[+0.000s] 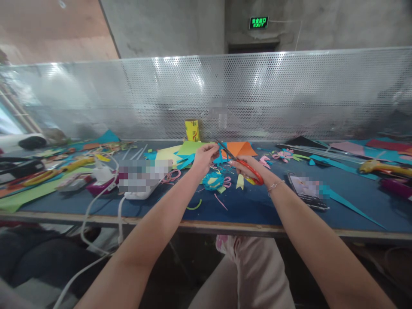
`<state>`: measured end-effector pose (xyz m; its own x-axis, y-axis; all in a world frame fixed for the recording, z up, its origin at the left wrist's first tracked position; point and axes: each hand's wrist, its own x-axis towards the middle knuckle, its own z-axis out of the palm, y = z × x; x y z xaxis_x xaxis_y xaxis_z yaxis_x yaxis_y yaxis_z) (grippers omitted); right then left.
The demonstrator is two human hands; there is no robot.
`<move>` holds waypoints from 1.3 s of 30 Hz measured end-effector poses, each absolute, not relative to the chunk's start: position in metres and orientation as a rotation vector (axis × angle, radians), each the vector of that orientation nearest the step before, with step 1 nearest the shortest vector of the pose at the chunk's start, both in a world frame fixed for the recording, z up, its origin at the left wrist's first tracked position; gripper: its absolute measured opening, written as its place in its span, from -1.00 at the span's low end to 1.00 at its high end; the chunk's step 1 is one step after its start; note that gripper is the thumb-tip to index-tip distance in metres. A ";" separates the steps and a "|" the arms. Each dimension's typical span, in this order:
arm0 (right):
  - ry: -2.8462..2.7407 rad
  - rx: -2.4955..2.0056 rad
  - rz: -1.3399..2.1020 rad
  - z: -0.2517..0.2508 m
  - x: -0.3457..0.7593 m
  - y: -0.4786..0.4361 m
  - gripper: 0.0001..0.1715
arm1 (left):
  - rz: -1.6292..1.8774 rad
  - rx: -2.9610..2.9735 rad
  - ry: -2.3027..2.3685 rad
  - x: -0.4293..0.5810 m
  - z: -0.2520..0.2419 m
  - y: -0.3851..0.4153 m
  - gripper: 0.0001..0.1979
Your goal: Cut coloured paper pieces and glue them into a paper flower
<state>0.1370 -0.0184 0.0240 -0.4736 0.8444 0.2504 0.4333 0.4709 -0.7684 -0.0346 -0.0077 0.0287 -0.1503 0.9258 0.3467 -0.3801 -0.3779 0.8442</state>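
My right hand (pixel 242 166) grips red-handled scissors (pixel 247 167), their blades pointing up and left toward my left hand. My left hand (pixel 204 157) is closed in a pinch on a piece of blue paper (pixel 186 160) held just above the blue table (pixel 257 206). The scissor tips reach the paper near my left fingertips. Below the hands lie a blue and yellow paper flower (pixel 213 180) and small cut scraps. An orange folded sheet (pixel 240 149) lies just behind the scissors.
A phone (pixel 307 190) lies right of my right wrist. A white power strip (pixel 141 193) with cables sits to the left. A yellow box (pixel 192 130) stands by the perforated metal screen (pixel 225 94). Coloured paper, scraps and glue guns (pixel 383 168) litter both sides.
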 end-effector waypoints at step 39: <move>-2.090 -0.926 0.945 0.027 0.136 -0.030 -0.56 | 1.734 1.058 0.709 -0.030 0.028 -0.007 -0.90</move>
